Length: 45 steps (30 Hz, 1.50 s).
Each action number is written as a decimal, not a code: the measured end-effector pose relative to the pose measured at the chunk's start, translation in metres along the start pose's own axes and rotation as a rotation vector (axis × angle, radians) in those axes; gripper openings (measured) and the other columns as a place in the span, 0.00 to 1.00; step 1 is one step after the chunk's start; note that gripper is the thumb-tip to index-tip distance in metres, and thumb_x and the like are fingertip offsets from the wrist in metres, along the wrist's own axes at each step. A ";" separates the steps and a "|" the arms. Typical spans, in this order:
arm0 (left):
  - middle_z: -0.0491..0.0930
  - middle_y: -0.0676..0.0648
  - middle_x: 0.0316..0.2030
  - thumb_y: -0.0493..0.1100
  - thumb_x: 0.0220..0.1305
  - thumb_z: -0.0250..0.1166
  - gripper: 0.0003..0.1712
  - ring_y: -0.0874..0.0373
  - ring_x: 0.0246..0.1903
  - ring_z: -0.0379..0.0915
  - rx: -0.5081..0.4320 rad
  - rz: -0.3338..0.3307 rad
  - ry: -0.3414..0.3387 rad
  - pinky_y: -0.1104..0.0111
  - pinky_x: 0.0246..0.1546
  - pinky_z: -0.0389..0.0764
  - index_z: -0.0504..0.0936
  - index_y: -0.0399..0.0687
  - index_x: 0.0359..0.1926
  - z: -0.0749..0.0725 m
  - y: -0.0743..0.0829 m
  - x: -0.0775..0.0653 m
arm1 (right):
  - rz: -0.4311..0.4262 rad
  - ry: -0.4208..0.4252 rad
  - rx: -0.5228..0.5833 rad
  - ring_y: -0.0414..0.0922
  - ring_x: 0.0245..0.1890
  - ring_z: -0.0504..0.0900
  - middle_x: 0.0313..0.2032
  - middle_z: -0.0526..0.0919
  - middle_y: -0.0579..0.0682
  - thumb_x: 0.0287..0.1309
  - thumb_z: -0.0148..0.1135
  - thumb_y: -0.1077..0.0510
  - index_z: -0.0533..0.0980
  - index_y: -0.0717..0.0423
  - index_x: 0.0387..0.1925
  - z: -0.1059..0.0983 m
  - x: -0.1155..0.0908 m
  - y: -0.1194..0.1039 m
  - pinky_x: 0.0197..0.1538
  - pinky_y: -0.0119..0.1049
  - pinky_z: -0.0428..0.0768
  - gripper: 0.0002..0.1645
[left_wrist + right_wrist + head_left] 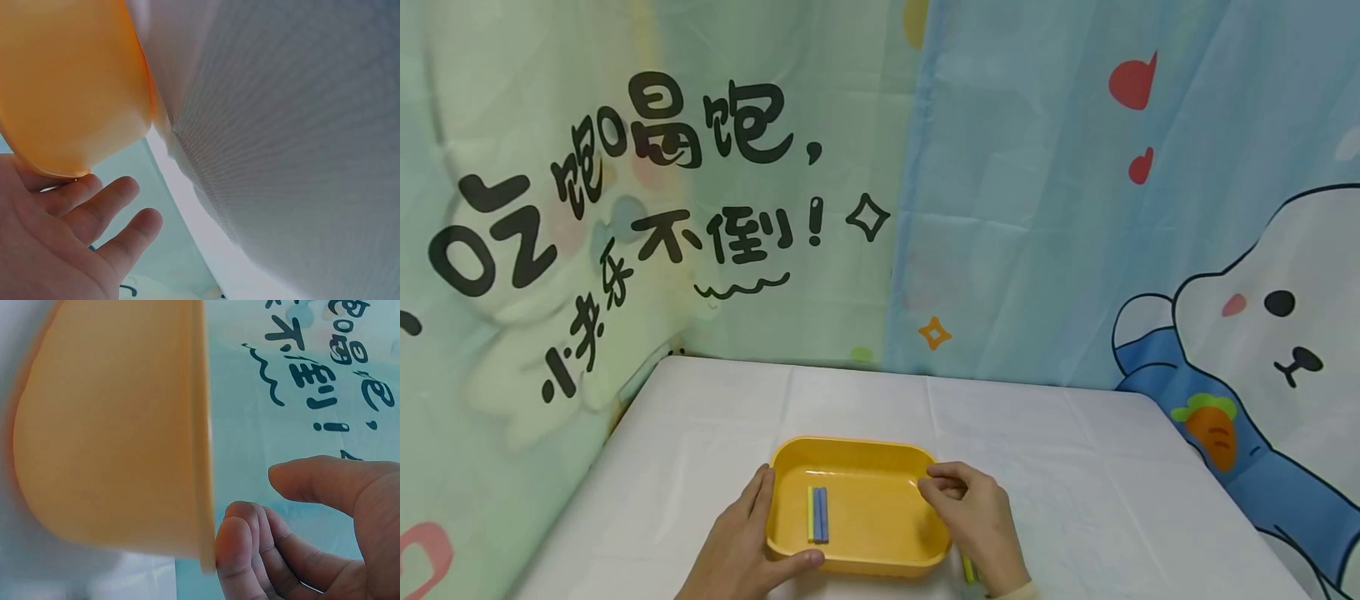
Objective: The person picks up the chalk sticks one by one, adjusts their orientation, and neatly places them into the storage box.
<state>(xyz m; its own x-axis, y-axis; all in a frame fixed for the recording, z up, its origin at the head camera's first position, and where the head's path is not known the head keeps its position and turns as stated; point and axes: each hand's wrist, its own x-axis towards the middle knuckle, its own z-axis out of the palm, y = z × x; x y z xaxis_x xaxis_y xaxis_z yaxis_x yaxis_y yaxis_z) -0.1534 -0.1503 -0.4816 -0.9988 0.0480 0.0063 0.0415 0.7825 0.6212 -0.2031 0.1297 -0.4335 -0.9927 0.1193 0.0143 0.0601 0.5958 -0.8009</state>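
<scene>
A yellow rectangular tray (857,568) with rounded corners stands on the white cloth. Three thin sticks lie side by side in its left part: one yellow-green stick (810,515) and two blue sticks (821,515). My left hand (737,533) rests against the tray's near left corner, fingers along the left wall and thumb at the front rim. In the left wrist view, several of its fingers extend loosely past the rim. At the right rim is my right hand (977,508), its fingertips touching the outside; its thumb stands apart from them, and nothing shows between.
Partly hidden by the right hand, yellow-green sticks (968,569) lie on the cloth beside the tray. The white-covered table (1037,450) meets printed curtains (1015,208) at the back and left.
</scene>
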 end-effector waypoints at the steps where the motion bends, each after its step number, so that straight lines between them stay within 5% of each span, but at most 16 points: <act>1: 0.50 0.34 0.78 0.83 0.50 0.62 0.75 0.38 0.73 0.56 0.001 0.000 0.000 0.46 0.71 0.62 0.47 0.34 0.79 0.000 0.000 0.000 | 0.010 0.004 0.000 0.42 0.34 0.80 0.34 0.85 0.45 0.59 0.72 0.53 0.86 0.57 0.43 -0.001 0.000 0.001 0.36 0.32 0.84 0.14; 26: 0.49 0.34 0.78 0.85 0.48 0.61 0.76 0.39 0.73 0.55 0.018 -0.016 0.004 0.46 0.71 0.61 0.46 0.35 0.79 0.003 0.000 0.000 | 0.161 0.007 -0.074 0.43 0.34 0.83 0.39 0.86 0.50 0.65 0.65 0.47 0.82 0.61 0.52 -0.048 0.002 0.053 0.38 0.39 0.86 0.24; 45: 0.49 0.33 0.78 0.85 0.48 0.60 0.77 0.37 0.73 0.55 0.018 -0.030 -0.006 0.45 0.71 0.61 0.46 0.34 0.79 0.003 0.002 -0.002 | 0.180 -0.045 -0.254 0.46 0.31 0.83 0.29 0.85 0.48 0.62 0.67 0.53 0.82 0.68 0.40 -0.053 -0.007 0.096 0.36 0.44 0.84 0.18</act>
<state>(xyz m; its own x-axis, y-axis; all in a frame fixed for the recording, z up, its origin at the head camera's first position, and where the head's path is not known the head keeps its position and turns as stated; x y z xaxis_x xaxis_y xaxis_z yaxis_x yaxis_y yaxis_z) -0.1515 -0.1473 -0.4829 -0.9995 0.0281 -0.0169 0.0121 0.7946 0.6070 -0.1843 0.2284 -0.4785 -0.9671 0.2089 -0.1452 0.2536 0.7481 -0.6132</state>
